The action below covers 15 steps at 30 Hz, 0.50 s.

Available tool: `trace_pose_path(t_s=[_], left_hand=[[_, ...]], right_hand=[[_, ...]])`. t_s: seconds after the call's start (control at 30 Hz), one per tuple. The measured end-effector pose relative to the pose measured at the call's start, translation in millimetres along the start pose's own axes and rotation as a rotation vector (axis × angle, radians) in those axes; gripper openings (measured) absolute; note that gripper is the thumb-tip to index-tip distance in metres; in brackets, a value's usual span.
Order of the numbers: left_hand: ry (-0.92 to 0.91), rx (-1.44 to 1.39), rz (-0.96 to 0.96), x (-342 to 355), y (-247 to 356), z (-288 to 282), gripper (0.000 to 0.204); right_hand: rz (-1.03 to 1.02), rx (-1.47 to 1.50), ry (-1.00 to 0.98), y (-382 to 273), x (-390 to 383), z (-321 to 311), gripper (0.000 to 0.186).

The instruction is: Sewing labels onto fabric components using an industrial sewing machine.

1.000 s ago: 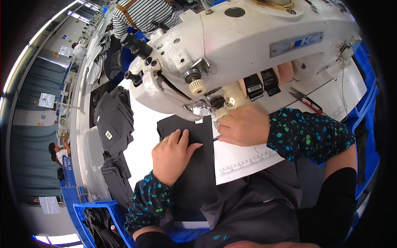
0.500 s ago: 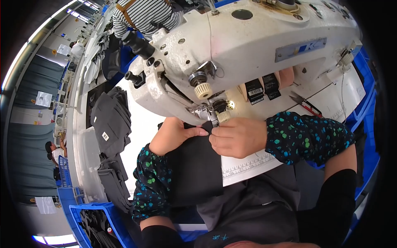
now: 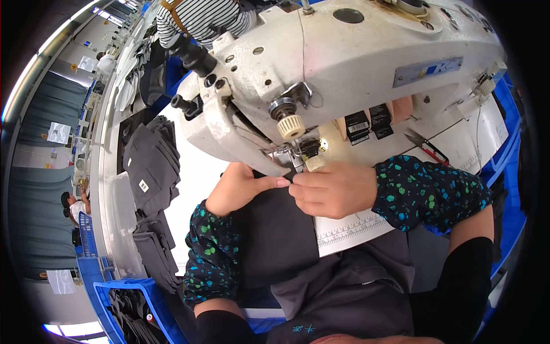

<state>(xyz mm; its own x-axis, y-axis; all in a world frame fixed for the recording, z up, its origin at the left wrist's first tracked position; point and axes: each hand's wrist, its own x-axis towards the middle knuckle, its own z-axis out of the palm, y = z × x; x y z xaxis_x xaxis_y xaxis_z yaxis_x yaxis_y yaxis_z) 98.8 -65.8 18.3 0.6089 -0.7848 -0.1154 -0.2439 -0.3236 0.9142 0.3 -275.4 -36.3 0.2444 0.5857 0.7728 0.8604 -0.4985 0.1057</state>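
Note:
A piece of black fabric [image 3: 272,235] lies under the needle area of a white sewing machine [image 3: 355,63] and hangs toward my lap. My left hand [image 3: 235,189] pinches its upper edge between thumb and fingers, just in front of the presser foot [image 3: 297,163]. Close beside it, my right hand [image 3: 335,190] grips the same fabric's right edge, fingers curled together. Both thumbs almost meet at that edge. The fabric under the machine head is hidden by the hands and the head.
Stacks of dark cut pieces [image 3: 152,160] lie left of the machine. Black labels [image 3: 380,120] and scissors [image 3: 427,146] rest on the right of the table. A printed ruler [image 3: 355,232] runs along the front edge. A blue crate [image 3: 123,284] with dark pieces stands at lower left. A person in stripes [image 3: 206,20] sits beyond.
The view has shifted slightly, so the machine appears a little farther right. Both hands stay on the fabric at the presser foot, with little movement.

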Motion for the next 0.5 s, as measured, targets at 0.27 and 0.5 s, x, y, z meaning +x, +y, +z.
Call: trace_pose_path(t_s=[0.27, 0.5], left_hand=[[0.075, 0.4, 0.046, -2.2, -3.5, 14.6, 0.026], [0.281, 0.914, 0.154, -7.6, -5.4, 27.0, 0.02]], right_hand=[[-0.04, 0.026, -0.129, -14.4, -3.3, -5.1, 0.01], [0.089, 0.058, -0.106, -16.5, -8.5, -1.8, 0.012]])
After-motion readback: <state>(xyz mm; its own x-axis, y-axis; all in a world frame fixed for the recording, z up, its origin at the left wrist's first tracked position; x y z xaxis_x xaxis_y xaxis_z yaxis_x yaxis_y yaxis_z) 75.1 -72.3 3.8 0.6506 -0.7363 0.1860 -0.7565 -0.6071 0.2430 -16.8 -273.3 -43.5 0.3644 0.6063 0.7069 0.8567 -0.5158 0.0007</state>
